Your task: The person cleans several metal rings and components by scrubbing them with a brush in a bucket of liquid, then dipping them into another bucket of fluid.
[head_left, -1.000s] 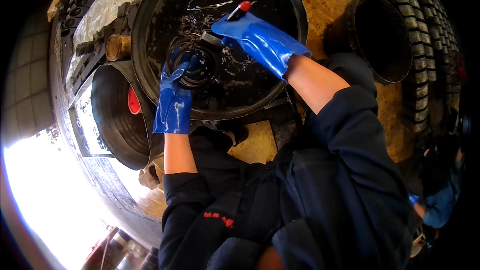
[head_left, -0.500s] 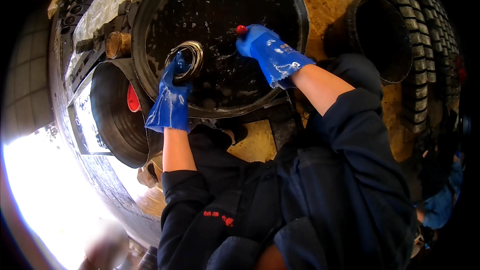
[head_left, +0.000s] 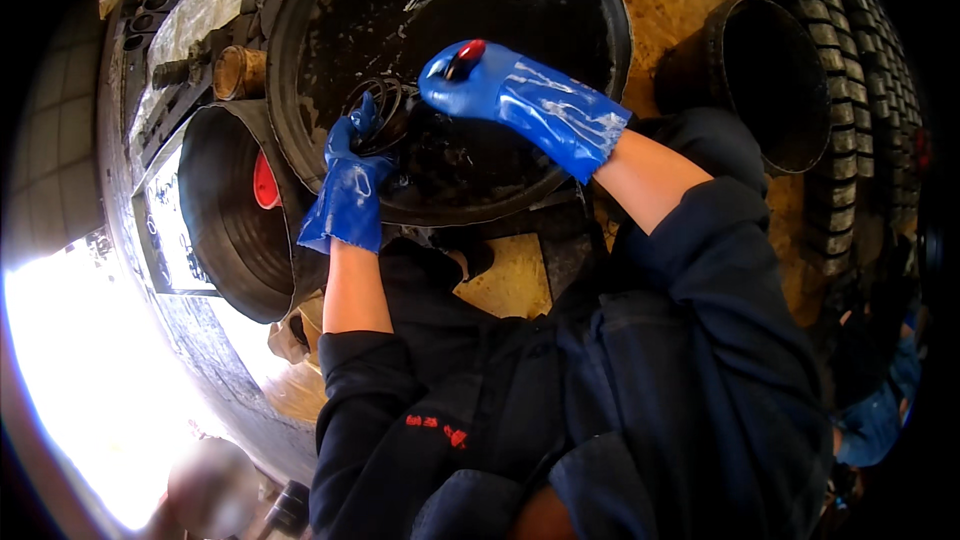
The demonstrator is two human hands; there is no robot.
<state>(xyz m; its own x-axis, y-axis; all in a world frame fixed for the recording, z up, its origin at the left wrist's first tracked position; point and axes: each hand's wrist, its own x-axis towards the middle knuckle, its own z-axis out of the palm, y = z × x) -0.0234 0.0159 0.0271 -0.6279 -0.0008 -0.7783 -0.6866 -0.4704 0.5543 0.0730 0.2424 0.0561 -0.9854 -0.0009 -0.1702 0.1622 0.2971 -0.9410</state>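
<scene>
Head view: items listed from your body outward.

Your dark jacket, sleeves turned back from the forearms.

Your left hand, in a blue glove, fingers closed on thin dark rings; you have these over the near left part of the tub, whether touching the liquid cannot be told.

Your right hand, likewise blue-gloved, fist wrapped round a red-ended tool mostly hidden by the glove; it sits just right of the rings, apart from your left hand.

The tub: large, round, black, dark liquid inside.

Left of it, one dark drum, a red oval piece within; beyond, one brown cylinder.

Right, one dark bucket; farther right, black ridged treads.
</scene>
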